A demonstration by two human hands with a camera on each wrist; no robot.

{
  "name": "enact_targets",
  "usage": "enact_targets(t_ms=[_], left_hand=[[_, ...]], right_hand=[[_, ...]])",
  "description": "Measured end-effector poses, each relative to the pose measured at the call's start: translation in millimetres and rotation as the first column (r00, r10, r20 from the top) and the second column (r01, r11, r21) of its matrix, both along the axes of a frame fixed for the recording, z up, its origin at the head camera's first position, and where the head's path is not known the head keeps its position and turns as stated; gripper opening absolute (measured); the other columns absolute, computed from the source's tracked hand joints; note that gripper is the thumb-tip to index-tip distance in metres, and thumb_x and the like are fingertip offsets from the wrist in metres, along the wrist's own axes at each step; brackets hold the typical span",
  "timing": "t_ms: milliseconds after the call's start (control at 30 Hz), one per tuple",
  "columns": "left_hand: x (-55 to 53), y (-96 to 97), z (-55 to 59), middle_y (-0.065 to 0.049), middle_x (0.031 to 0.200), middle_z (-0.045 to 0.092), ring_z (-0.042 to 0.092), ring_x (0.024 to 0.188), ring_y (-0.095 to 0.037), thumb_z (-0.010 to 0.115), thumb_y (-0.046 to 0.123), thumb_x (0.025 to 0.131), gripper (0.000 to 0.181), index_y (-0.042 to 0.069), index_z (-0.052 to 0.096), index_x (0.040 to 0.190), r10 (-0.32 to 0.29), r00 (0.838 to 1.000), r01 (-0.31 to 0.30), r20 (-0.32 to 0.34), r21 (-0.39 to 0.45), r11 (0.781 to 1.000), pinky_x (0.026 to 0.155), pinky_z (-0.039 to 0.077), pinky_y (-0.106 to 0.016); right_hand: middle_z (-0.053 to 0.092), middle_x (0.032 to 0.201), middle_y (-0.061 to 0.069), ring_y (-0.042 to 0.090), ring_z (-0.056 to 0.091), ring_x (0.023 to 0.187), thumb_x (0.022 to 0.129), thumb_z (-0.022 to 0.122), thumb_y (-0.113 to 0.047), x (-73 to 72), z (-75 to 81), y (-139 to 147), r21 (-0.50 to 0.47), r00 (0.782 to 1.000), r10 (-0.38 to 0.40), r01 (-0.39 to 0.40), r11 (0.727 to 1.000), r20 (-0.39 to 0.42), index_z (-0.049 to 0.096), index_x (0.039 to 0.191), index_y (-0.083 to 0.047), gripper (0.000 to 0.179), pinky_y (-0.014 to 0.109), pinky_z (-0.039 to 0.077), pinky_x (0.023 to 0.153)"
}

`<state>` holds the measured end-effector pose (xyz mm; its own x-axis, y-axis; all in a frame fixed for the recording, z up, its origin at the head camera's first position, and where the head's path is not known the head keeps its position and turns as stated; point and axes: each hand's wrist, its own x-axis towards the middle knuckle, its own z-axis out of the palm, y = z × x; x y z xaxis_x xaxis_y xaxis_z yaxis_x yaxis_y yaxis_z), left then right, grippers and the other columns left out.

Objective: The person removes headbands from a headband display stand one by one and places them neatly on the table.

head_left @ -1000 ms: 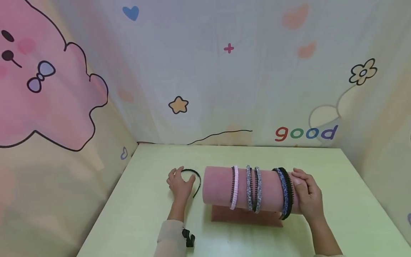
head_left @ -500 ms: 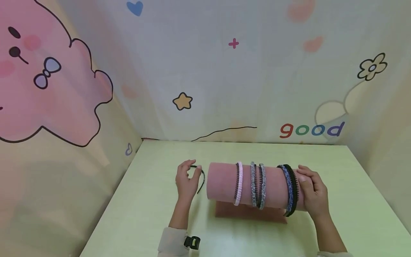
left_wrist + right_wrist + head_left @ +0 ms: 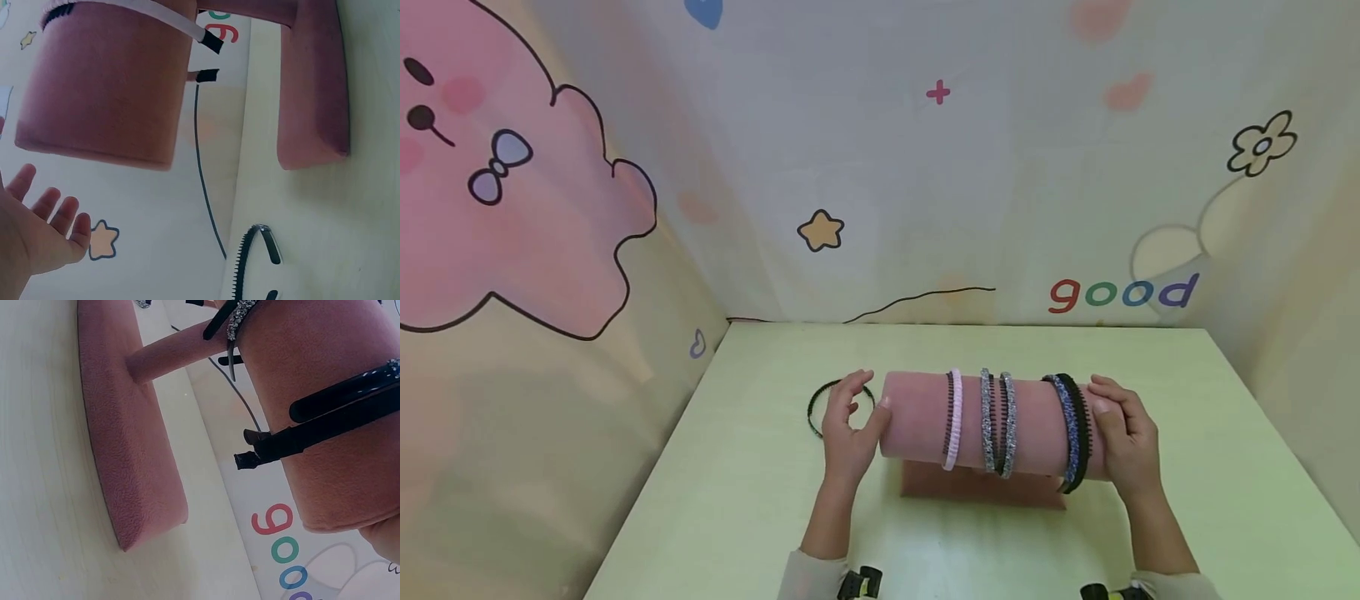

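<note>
A plush pink headband stand has a thick horizontal roll (image 3: 917,417) on a flat base (image 3: 981,487). Around the roll sit a pale pink headband (image 3: 954,421), two silvery glitter headbands (image 3: 987,421), and a blue glitter one (image 3: 1066,425) beside a black one (image 3: 1082,433). My right hand (image 3: 1131,446) grips the roll's right end, thumb in front. At the left end, my left hand (image 3: 852,437) is spread and holds nothing; its fingers (image 3: 62,215) stand apart from the roll, and whether the thumb touches is unclear. A loose black toothed headband (image 3: 240,262) lies on the table behind that hand.
The pale table (image 3: 760,500) runs back to a printed curtain (image 3: 880,167) with cartoon figures, which also closes off the left and right sides. A post (image 3: 178,353) joins the roll to its base.
The black headband has left my left fingers and lies further left on the table. My left hand has moved right to the roll's end. My right hand keeps its grip.
</note>
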<state>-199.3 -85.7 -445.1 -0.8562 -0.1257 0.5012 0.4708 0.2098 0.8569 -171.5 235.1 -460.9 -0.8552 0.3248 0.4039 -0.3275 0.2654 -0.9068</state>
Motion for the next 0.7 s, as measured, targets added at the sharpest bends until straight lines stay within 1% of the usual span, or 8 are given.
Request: enact_targets(t_ms=[100, 200, 300, 367, 533, 700], left_hand=[[13.6, 3.1, 17.4, -0.017, 0.127, 0.051, 0.044, 0.118, -0.031, 0.068, 0.006, 0.077, 0.044, -0.002, 0.058, 0.119, -0.049, 0.998, 0.047, -0.039, -0.040, 0.998, 0.088, 0.037, -0.047], [18.7, 3.0, 23.1, -0.019, 0.129, 0.049, 0.042, 0.121, -0.033, 0.072, 0.004, 0.073, 0.051, -0.004, 0.056, 0.121, -0.113, 0.991, 0.107, -0.067, -0.080, 0.991, 0.091, 0.036, -0.052], [21.6, 1.3, 24.7, -0.019, 0.130, 0.047, 0.042, 0.122, -0.035, 0.075, 0.002, 0.070, 0.057, -0.006, 0.054, 0.122, -0.170, 0.982, 0.161, -0.083, -0.110, 0.981, 0.094, 0.034, -0.056], [23.3, -0.2, 24.8, -0.019, 0.132, 0.046, 0.041, 0.123, -0.034, 0.076, 0.002, 0.069, 0.059, -0.005, 0.053, 0.124, -0.193, 0.978, 0.181, -0.085, -0.123, 0.976, 0.095, 0.031, -0.057], [29.4, -3.0, 24.6, -0.018, 0.133, 0.046, 0.039, 0.124, -0.034, 0.076, 0.003, 0.069, 0.061, -0.005, 0.052, 0.125, -0.205, 0.974, 0.187, -0.100, -0.159, 0.969, 0.096, 0.031, -0.058], [32.5, -2.2, 27.6, -0.022, 0.132, 0.045, 0.040, 0.123, -0.036, 0.077, 0.003, 0.068, 0.063, -0.007, 0.051, 0.124, -0.226, 0.964, 0.196, -0.142, -0.201, 0.960, 0.094, 0.034, -0.056]], right_hand=[[0.053, 0.125, 0.000, 0.009, 0.045, 0.117, 0.097, 0.046, -0.011, -0.6, 0.4, 0, -0.007, 1.000, 0.007, -0.007, 1.000, 0.001, 0.055, 0.114, 0.005, 0.025, 0.023, 0.035, 0.092], [0.054, 0.126, 0.001, 0.009, 0.045, 0.117, 0.096, 0.046, -0.012, -0.6, 0.1, 0, -0.008, 1.000, 0.008, -0.008, 1.000, 0.001, 0.055, 0.114, 0.005, 0.026, 0.024, 0.034, 0.092], [0.054, 0.126, 0.002, 0.010, 0.045, 0.118, 0.096, 0.046, -0.012, -0.4, -0.5, 0, -0.012, 1.000, 0.011, -0.011, 1.000, -0.007, 0.054, 0.114, 0.005, 0.026, 0.024, 0.034, 0.092], [0.054, 0.125, 0.002, 0.010, 0.045, 0.118, 0.096, 0.046, -0.011, -0.6, -1.1, 0, -0.016, 1.000, 0.012, -0.012, 1.000, -0.015, 0.055, 0.114, 0.006, 0.026, 0.024, 0.034, 0.092], [0.055, 0.124, 0.002, 0.010, 0.046, 0.117, 0.096, 0.047, -0.009, -1.0, -1.5, 0, -0.023, 1.000, 0.009, -0.009, 1.000, -0.021, 0.055, 0.112, 0.007, 0.024, 0.024, 0.034, 0.093], [0.056, 0.124, 0.002, 0.010, 0.046, 0.116, 0.095, 0.047, -0.008, -2.1, -1.4, 0, -0.036, 1.000, 0.009, -0.010, 0.999, -0.027, 0.055, 0.112, 0.007, 0.024, 0.024, 0.034, 0.093]])
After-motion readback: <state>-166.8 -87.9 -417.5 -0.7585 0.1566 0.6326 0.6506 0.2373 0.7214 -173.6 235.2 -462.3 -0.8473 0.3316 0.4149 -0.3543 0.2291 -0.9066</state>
